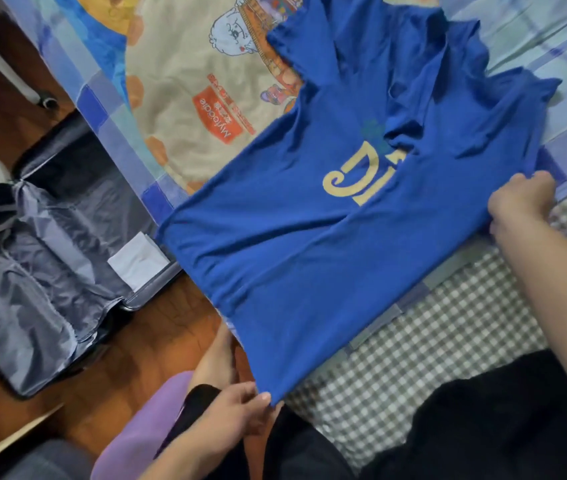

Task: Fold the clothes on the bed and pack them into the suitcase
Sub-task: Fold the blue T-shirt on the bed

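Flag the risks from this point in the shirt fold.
1. The blue shirt is held only by pinches at two hem corners, left hand and right hand; a slip would probably drop that side.
2. Its top part lies bunched on the bed, so a fold now may set creases.
3. The near edge overhangs the floor beside the open suitcase and could drag there.
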`<move>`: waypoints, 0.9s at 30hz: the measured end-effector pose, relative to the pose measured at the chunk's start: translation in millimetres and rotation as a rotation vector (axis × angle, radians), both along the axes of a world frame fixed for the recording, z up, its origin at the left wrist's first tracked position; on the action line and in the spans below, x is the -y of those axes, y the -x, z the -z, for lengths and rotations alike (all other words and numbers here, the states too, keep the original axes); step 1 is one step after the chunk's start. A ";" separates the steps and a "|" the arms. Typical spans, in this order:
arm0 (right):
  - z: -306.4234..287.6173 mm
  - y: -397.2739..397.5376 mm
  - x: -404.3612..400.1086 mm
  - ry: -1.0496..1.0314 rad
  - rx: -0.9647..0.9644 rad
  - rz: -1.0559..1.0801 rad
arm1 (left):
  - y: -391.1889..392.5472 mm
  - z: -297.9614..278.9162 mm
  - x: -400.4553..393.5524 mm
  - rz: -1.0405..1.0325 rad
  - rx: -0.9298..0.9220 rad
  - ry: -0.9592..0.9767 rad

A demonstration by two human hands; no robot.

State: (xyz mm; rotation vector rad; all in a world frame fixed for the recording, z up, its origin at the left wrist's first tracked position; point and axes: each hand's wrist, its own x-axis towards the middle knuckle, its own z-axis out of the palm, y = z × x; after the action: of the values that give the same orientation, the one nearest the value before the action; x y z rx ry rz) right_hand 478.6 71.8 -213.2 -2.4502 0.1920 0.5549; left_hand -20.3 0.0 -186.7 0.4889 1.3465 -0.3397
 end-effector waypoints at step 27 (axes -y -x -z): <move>-12.1 1.8 12.1 0.534 -0.078 -0.809 | -103.1 0.9 -169.6 1.443 -0.355 -0.761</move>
State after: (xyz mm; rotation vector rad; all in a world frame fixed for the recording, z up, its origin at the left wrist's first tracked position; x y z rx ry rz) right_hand 476.7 59.7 -201.1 -2.9797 -0.7489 1.0413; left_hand 82.8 169.6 -187.7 2.1200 1.2090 -1.1210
